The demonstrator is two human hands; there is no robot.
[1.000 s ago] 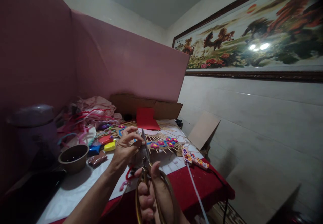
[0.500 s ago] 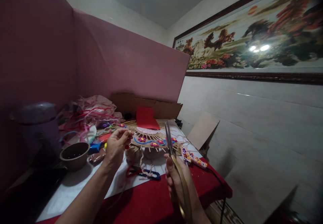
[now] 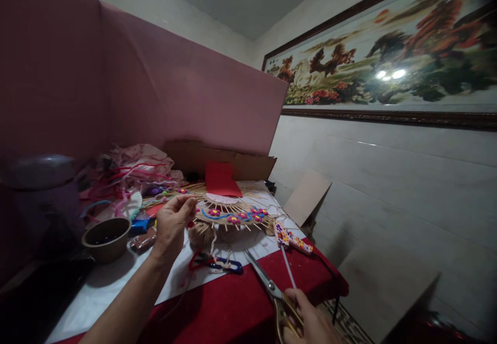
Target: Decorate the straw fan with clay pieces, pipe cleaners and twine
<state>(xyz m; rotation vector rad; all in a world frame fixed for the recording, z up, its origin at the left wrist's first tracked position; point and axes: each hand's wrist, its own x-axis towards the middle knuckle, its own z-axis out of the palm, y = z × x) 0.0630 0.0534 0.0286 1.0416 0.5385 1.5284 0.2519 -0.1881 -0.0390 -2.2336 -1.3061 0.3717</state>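
Note:
My left hand (image 3: 174,224) is raised at the left front of a straw-coloured woven piece (image 3: 248,226). Its thumb and fingertips are pinched together; whatever is between them is too small to make out. Pink flowers with yellow centres and a blue wavy strip decorate the woven piece, and thin sticks fan out from it. At the lower right, my right hand (image 3: 310,318) is closed about the gold handles of a pair of scissors (image 3: 271,284), partly out of view. The scissors' blades point away to the left, low over the red cloth (image 3: 233,313).
A flower-patterned glue gun (image 3: 293,239) with a white stick (image 3: 288,266) lies right. Blue-handled snips (image 3: 231,265) and cord lie in front of the woven piece. A brown bowl (image 3: 106,240), clay packets and pink fabric (image 3: 142,160) are left; red paper (image 3: 221,178) stands behind.
My right hand has carried the scissors from beside my left hand down to the lower right, over the red cloth. My left hand has drawn back left, still pinched.

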